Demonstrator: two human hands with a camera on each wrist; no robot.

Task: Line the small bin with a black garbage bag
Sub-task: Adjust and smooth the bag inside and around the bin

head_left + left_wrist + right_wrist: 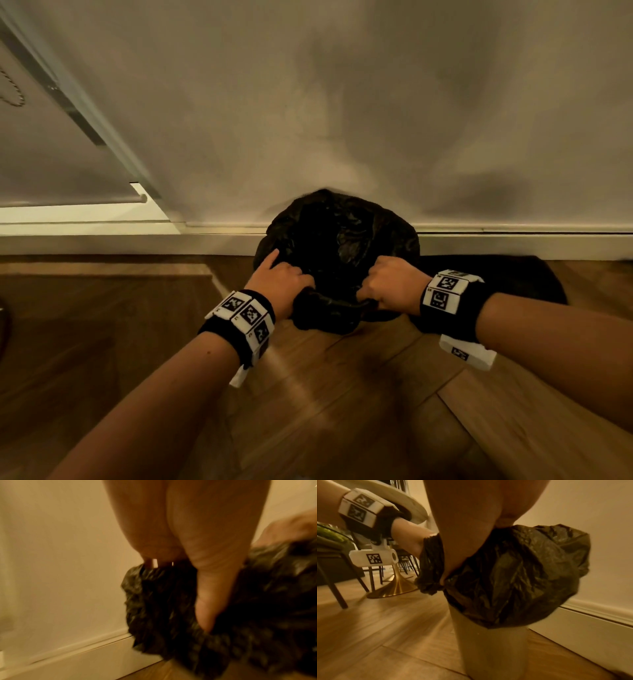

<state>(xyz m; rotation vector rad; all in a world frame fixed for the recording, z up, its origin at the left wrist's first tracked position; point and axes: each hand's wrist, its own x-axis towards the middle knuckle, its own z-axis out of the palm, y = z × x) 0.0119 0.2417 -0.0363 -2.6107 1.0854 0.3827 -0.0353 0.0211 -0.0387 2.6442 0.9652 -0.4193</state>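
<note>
A black garbage bag [342, 233] covers the top of the small cream bin [491, 649], which stands on the floor against the wall. From above, the bag hides the bin. The bag's near edge is gathered into a twisted bunch [329, 306] between my hands. My left hand [284, 281] grips the bunch's left end, with its index finger stretched out on the bag. My right hand [387, 284] is a fist round the right end. In the right wrist view the bag [513, 574] puffs over the rim and my left hand [409, 543] holds the bunch beside it.
A white baseboard [137, 240] runs along the wall behind the bin. The floor is wooden planks [342, 394]. A dark patch [496, 281] lies on the floor right of the bin. A round table with a gold pedestal [397, 586] and chair legs [337, 588] stand to the left.
</note>
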